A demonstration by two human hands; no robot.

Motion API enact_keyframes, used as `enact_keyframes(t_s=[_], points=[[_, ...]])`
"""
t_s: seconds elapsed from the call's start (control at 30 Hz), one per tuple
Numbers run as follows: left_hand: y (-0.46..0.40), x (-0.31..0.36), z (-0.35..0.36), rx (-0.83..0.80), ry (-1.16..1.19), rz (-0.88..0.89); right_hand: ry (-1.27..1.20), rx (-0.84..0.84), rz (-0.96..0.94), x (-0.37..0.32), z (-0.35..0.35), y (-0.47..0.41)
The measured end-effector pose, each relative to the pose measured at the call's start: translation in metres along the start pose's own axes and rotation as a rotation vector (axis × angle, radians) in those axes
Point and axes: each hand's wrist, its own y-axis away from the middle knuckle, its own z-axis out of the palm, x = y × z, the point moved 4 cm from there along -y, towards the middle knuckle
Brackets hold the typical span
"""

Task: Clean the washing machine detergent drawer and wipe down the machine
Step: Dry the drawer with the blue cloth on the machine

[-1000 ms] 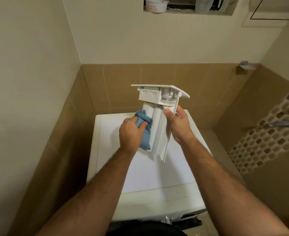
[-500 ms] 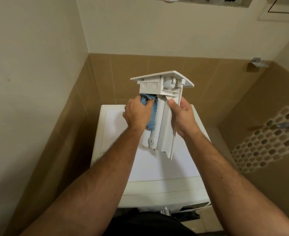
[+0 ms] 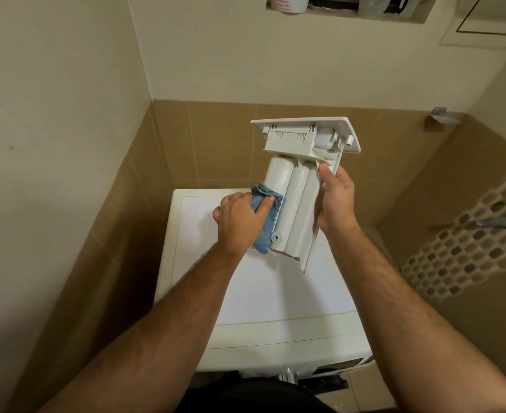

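Note:
The white detergent drawer (image 3: 299, 186) is held upright in the air above the white washing machine (image 3: 275, 293), its front panel at the top and its underside facing me. My right hand (image 3: 335, 201) grips the drawer's right edge, thumb near the panel. My left hand (image 3: 240, 222) holds a blue cloth (image 3: 268, 222) and presses it against the drawer's lower left side. Part of the cloth is hidden under my fingers.
Beige and brown tiled walls close in on the left and behind the machine. A wall niche (image 3: 350, 7) with a white tub and other items sits high up. A mosaic tiled wall with a metal tap (image 3: 499, 223) is at the right.
My left hand has slid the blue cloth down the drawer's left side, from just under the front panel to its lower part. The drawer has tilted slightly.

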Motion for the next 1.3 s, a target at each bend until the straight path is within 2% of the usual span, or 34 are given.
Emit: enact_keyframes(t_s=[0.17, 0.4, 0.57, 0.8, 0.87, 0.93, 1.03, 1.3], points=[[0.004, -0.014, 0.008, -0.078, 0.075, -0.008, -0.008, 0.035, -0.007, -0.008, 0.001, -0.008], [0.019, -0.034, 0.012, -0.233, 0.564, -0.195, -0.064, 0.034, 0.033, -0.011, -0.001, -0.009], [0.006, -0.028, 0.002, -0.196, 0.645, -0.158, -0.092, -0.079, 0.14, -0.001, -0.004, 0.0], [-0.031, -0.003, -0.028, -0.084, 0.827, -0.181, -0.15, -0.081, 0.268, 0.021, 0.006, 0.021], [-0.031, 0.0, -0.028, -0.099, 0.948, -0.229, -0.214, -0.051, 0.28, 0.022, 0.009, 0.023], [-0.026, 0.003, -0.022, -0.182, 1.074, -0.249, -0.241, 0.002, 0.281, 0.02, 0.008, 0.02], [-0.019, -0.002, -0.011, -0.216, 1.092, -0.213, -0.193, 0.037, 0.234, 0.015, 0.005, 0.012], [0.005, -0.024, 0.01, -0.348, 1.195, -0.316, -0.191, 0.095, 0.205, 0.011, 0.002, 0.005]])
